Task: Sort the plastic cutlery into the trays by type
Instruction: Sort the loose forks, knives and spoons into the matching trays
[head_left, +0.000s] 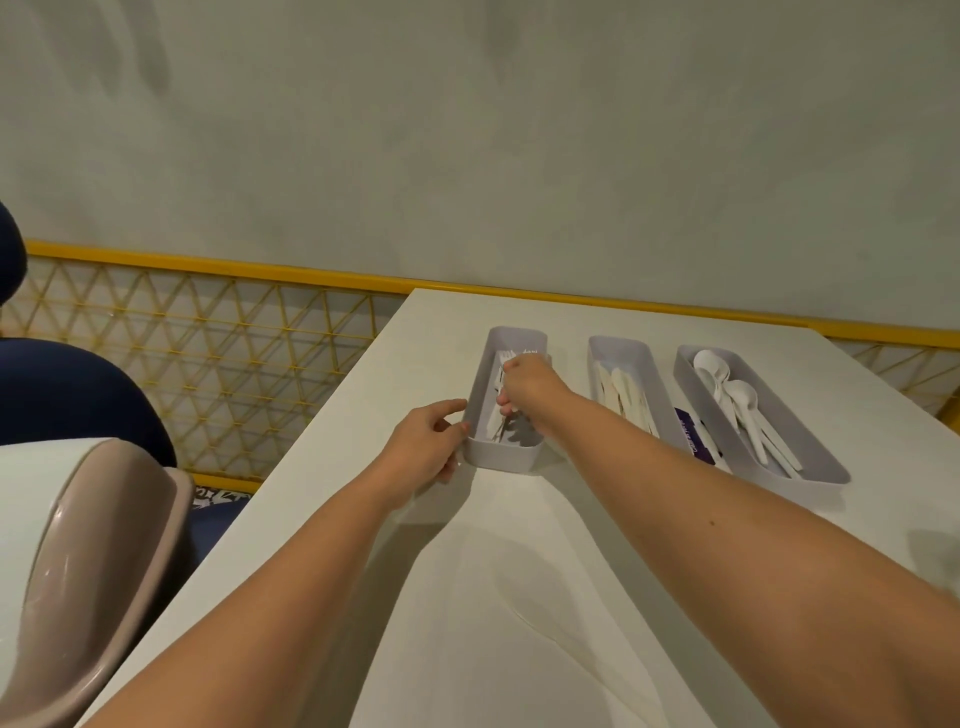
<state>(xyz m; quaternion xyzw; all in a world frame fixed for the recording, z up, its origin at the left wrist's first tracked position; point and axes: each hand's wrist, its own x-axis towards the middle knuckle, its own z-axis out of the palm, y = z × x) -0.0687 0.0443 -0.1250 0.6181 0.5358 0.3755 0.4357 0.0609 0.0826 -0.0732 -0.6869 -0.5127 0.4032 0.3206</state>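
- Head view: three long pale grey trays stand side by side, apart, on a white counter (519, 571), each holding white plastic cutlery of one kind.
- Forks (503, 364) lie in the left tray (501, 460), knives (621, 389) in the middle tray (615, 345), and spoons (727, 395) in the right tray (810, 480).
- Inside the left tray, the right hand (527, 387) has its fingers (505, 400) curled round some forks.
- At that tray's near left corner, the left hand (428, 447) grips the wall between thumb and fingers (452, 408).
- Nearest the counter's left edge is the left tray; the far edge meets a yellow rail (208, 262), and bare counter lies between the trays and the person.
- Between the middle and right trays lies a purple packet (693, 431); its white writing is too small to read.
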